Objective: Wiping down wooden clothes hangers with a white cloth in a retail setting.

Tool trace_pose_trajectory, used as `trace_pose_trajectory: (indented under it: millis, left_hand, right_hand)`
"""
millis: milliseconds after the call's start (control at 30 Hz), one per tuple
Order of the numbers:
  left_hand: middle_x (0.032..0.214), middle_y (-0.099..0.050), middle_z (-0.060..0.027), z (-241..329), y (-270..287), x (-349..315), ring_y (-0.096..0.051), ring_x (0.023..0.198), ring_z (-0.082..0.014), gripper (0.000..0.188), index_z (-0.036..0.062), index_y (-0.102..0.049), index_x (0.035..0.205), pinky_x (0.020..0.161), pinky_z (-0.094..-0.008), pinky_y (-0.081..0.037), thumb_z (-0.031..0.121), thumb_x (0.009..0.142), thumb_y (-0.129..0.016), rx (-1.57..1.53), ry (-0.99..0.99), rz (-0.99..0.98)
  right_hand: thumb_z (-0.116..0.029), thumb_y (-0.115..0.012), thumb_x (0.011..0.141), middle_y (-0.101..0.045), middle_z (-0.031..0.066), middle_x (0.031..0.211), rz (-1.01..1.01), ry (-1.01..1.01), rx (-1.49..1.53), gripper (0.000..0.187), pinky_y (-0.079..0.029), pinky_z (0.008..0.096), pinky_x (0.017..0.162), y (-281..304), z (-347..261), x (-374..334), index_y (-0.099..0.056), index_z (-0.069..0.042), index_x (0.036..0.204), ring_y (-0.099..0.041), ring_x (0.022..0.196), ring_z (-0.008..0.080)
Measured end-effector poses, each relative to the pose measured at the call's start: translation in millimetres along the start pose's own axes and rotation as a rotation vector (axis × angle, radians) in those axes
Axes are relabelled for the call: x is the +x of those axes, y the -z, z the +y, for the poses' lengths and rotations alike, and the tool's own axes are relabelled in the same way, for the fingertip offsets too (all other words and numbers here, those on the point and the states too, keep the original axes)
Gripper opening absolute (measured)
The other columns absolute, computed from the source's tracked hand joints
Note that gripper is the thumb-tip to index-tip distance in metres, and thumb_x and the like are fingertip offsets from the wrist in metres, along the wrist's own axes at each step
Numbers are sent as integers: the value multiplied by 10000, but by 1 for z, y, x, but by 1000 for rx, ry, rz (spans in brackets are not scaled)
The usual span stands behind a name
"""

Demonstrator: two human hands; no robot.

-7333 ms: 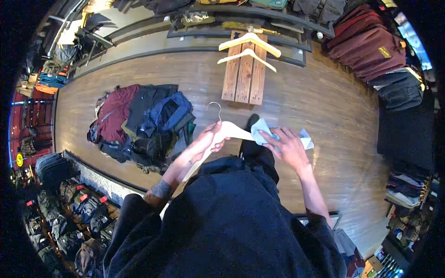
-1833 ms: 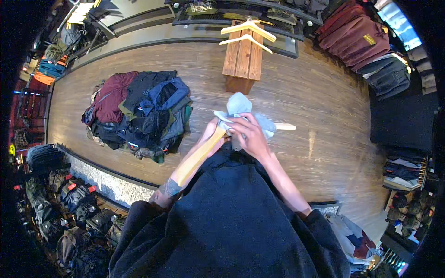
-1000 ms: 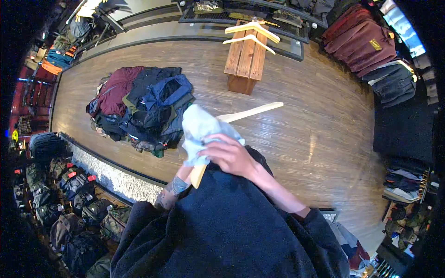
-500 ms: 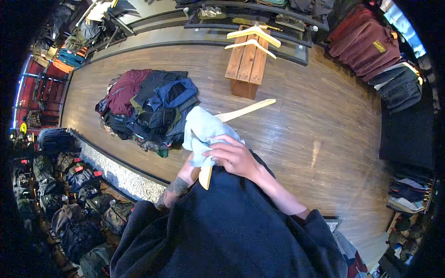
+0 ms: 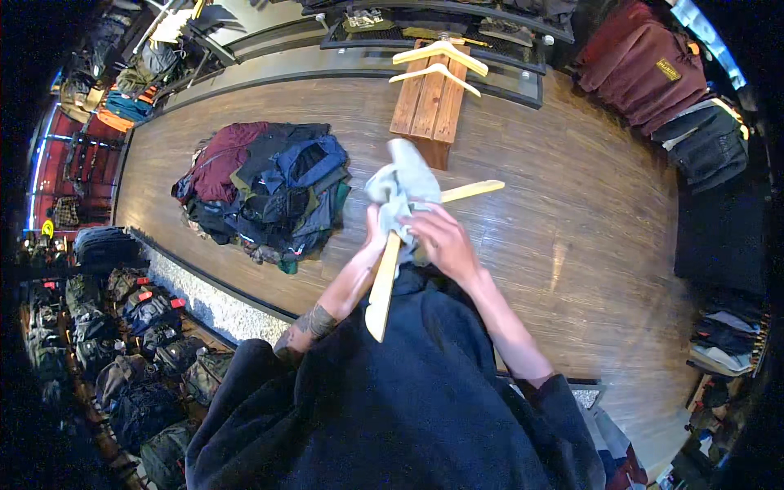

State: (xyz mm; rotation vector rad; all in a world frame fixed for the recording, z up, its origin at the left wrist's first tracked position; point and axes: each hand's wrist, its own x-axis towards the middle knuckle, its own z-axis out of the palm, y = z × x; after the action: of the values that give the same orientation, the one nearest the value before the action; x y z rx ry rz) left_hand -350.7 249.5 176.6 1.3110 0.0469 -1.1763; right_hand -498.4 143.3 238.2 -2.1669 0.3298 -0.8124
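Left hand (image 5: pixel 375 232) grips a wooden clothes hanger (image 5: pixel 382 287), 1 end pointing at the torso (image 5: pixel 392 392), 1 away rightward; right hand (image 5: pixel 445 245) clutches pale-blue cloth (image 5: pixel 415 176) around it.

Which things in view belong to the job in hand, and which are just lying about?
In hand:
- wooden hanger, gripped by the left hand
- pale blue cloth, held around it by the right hand

Lying about, untouched:
- clothes heap
- two other hangers on the wooden bench
- bags, lower left

The clothes pile (image 5: pixel 265 192) lies left of the 2 hands (image 5: pixel 445 243), the bench (image 5: pixel 425 117) bearing hangers (image 5: pixel 441 49) before them.
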Motion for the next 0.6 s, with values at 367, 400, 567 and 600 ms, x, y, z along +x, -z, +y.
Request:
trace_pose_trajectory:
  millis: [367,400,567,600]
  left_hand:
    - [1322,-559,-97,38,31,-86,-574,1205,-173,394,30,-452,1384,1035,-358,-475,235,1048,-471,293,-189,-650]
    - [1314,-562,-95,50,15,-90,-576,1200,-171,385,32,-455,1380,1032,-358,-477,229,1050,-466,406,-181,-578]
    - [793,-626,-39,36,-50,22,-610,664,-159,460,59,-619,992,634,-283,-520,388,1024,-300,-40,-104,39]
    - [793,-626,-39,42,-54,28,-610,664,-159,460,59,-619,992,634,-283,-520,388,1024,-300,-43,-97,38]
  right_hand:
    - [-23,-697,778,-715,68,1177,-123,180,168,402,-566,382,953,30,-58,-12,-749,-187,1141,-641,1177,274]
    - [-3,-686,788,-709,75,1195,-104,149,98,431,-563,382,959,29,-43,-12,-740,-199,1168,-638,1181,278]
    - [32,-634,845,-679,139,1222,-30,-134,-32,386,-523,402,1011,9,9,27,-710,-123,1190,-627,1184,312]
    - [36,-630,849,-682,146,1208,-22,-145,-41,351,-524,407,1000,7,12,36,-712,-98,1163,-638,1161,318]
